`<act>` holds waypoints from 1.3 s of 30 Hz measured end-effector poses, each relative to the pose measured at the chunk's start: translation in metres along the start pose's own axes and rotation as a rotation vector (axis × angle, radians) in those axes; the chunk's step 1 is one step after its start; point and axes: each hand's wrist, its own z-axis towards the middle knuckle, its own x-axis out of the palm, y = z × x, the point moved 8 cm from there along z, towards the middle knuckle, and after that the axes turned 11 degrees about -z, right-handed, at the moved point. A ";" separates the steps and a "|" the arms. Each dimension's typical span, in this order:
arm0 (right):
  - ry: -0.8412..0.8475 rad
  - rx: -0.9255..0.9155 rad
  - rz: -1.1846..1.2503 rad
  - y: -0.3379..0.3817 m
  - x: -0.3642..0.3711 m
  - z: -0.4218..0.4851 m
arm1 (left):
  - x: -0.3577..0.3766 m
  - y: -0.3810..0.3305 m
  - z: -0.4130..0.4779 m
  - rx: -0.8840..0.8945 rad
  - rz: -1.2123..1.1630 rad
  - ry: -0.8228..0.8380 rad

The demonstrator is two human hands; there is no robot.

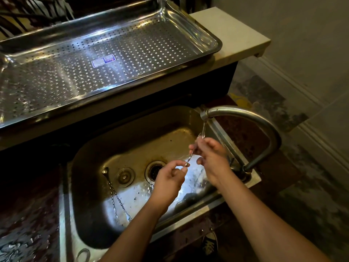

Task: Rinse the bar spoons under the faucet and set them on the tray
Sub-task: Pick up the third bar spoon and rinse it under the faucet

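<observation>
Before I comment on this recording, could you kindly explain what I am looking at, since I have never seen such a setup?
There is no machine: a person wears one camera on the head, looking down at their own bare hands. The left hand pinches the lower end of a bar spoon, and the right hand holds its upper end under water running from the faucet, over the sink. Two more bar spoons lie in the sink beside the drain. The perforated tray waits behind.

The left hand (168, 181) and right hand (211, 157) are bare, and so are both forearms. Below the counter's near edge shows one dark lace-up sneaker (210, 243) with white laces.
</observation>
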 end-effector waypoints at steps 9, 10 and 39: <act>0.058 -0.049 -0.111 0.010 0.008 0.004 | -0.009 0.007 0.007 -0.053 -0.014 -0.030; 0.031 -0.047 -0.127 0.012 0.006 0.006 | -0.008 0.007 0.007 -0.056 -0.007 -0.021; 0.005 -0.270 -0.337 0.047 0.002 -0.005 | 0.023 -0.011 0.037 -0.023 0.030 -0.018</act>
